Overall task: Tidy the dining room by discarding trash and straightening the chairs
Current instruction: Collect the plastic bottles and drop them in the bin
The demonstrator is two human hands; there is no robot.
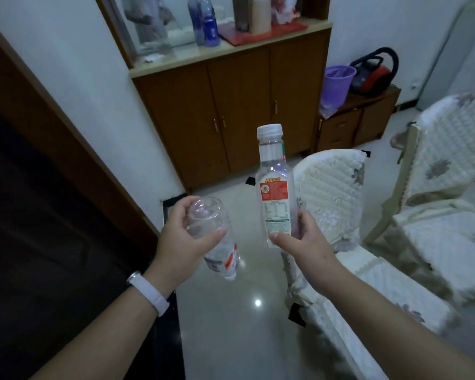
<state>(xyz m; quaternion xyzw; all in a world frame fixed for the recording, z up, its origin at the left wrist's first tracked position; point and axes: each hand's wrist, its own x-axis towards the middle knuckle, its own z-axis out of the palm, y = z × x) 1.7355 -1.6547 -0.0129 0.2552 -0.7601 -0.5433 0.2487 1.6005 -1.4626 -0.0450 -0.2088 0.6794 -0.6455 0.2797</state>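
Observation:
I hold two clear plastic bottles with red-and-white labels above the glossy floor. My left hand [184, 239] grips one bottle [214, 237] turned upside down, its base toward me and its cap pointing down. My right hand [302, 242] grips the lower part of the other bottle [274, 187], which stands upright with a white cap on top. Both bottles look empty. Two chairs with quilted white floral covers stand on the right: one [332, 193] just behind my right hand, another [450, 171] farther right. A purple mesh basket [336, 86] sits on a low cabinet at the back right.
A brown wooden sideboard [231, 105] stands against the far wall, with blue bottles [207, 21] and containers on top. A red and black vacuum cleaner [373, 72] sits beside the purple basket. A dark doorway [39, 187] fills the left. Pale tiled floor [231, 311] lies ahead.

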